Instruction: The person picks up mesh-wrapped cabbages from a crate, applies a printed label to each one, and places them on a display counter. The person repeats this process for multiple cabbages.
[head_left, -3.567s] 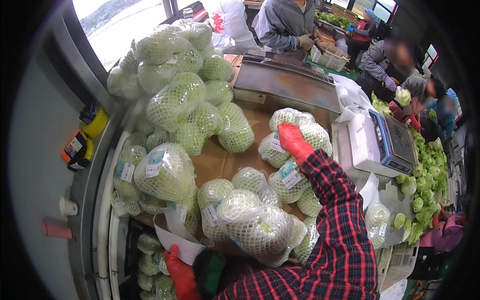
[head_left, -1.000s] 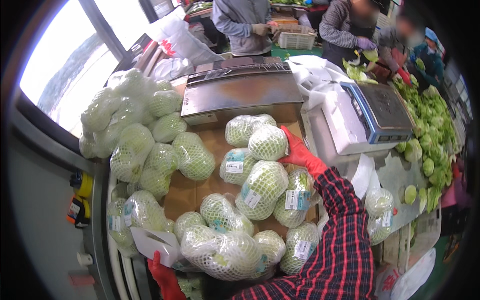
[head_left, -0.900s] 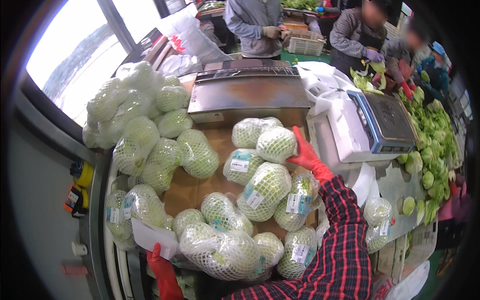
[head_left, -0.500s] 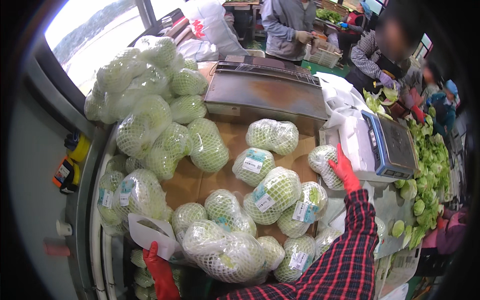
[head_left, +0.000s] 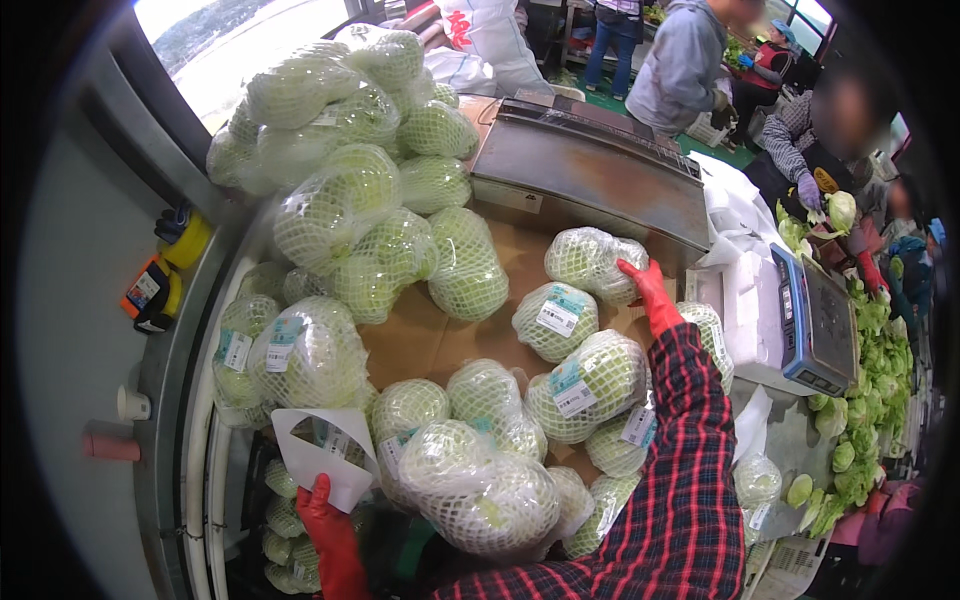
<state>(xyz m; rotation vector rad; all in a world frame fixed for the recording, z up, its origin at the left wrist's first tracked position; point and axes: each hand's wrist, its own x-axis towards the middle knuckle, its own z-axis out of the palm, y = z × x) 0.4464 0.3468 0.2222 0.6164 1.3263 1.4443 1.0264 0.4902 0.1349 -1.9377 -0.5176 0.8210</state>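
- Fingers of the right hand (head_left: 648,290), in a red glove, lie spread against the side of a netted cabbage (head_left: 592,262) just in front of the metal sealing machine (head_left: 590,180).
- Fingers of the left hand (head_left: 322,515) pinch the lower corner of a white sheet of labels (head_left: 320,455), well in front of that machine and beside the near bagged cabbages (head_left: 478,485).
- The touched cabbage rests on the cardboard-covered desk (head_left: 425,335), apart from the tall pile (head_left: 345,170) to the machine's left.
- To handle it well, the palm should probably cup the round net fully so it does not roll.
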